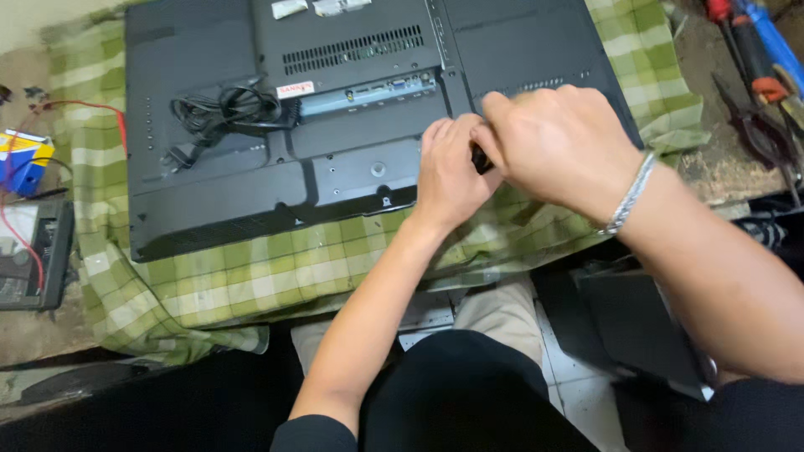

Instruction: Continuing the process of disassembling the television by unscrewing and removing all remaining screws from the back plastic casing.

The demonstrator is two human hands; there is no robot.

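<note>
Fingers (pixel 494 125) of both hands around a dark tool (pixel 480 159) on the television back (pixel 218 192).

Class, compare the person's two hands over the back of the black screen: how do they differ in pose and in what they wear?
The right hand wears a silver bracelet; the left hand has a bare wrist. The right hand lies on top, partly covering the left hand's fingers. The right hand closes on a small dark object; the left hand rests on the screen's back panel. Both meet near the panel's lower edge.
</note>
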